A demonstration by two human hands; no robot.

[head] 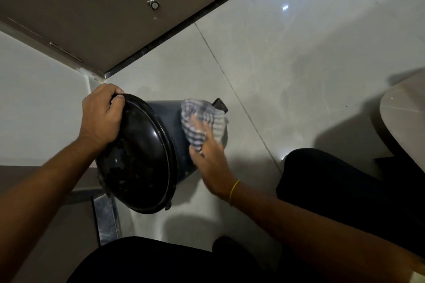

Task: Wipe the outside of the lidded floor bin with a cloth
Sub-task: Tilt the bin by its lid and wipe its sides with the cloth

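Note:
A dark round floor bin (170, 122) is tilted toward me, its glossy black lid (140, 154) facing up at the camera. My left hand (101, 115) grips the top edge of the lid rim and holds the bin in its tilt. My right hand (207, 154) lies flat against the bin's side wall with a striped white and blue cloth (202, 122) pressed under its fingers. The hand and cloth look blurred. A black foot pedal (220, 104) sticks out at the bin's base beyond the cloth.
The bin rests on pale floor tiles (287, 71) beside a brown door (92, 7) with a small doorstop (154, 4). A pale wall (34, 110) lies at the left. A rounded tabletop edge (400, 108) juts in at the right. My dark-trousered knees (345, 190) are close below.

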